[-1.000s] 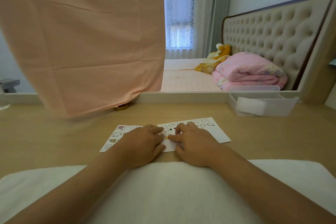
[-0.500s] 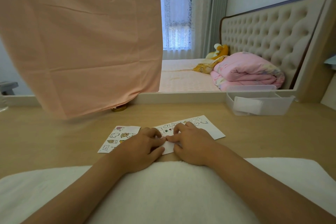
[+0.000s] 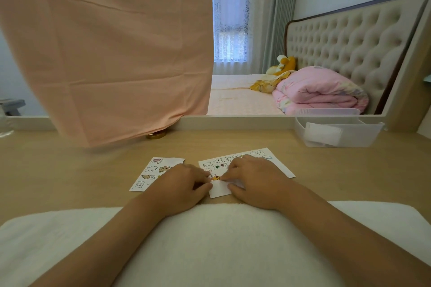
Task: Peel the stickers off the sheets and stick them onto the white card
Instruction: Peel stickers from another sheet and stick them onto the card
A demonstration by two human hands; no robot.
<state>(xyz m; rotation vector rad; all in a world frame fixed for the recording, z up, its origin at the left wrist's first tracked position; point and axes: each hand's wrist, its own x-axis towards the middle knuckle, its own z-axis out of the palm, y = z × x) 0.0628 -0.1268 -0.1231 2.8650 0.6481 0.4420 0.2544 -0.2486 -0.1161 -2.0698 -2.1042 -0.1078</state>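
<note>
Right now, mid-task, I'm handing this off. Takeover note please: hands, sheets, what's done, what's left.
Left hand: fingers curled, tips at the orange sticker; I cannot tell whether it pinches anything.
Right hand: fingers spread on the larger sheet, probably the card, one fingertip beside that sticker.
Smaller sheet: on the desk to the left, apart, with several coloured stickers on it.
Done: the larger sheet shows a few coloured stickers among many outlines.
Left: seat the orange one, then likely move over the rest.
</note>
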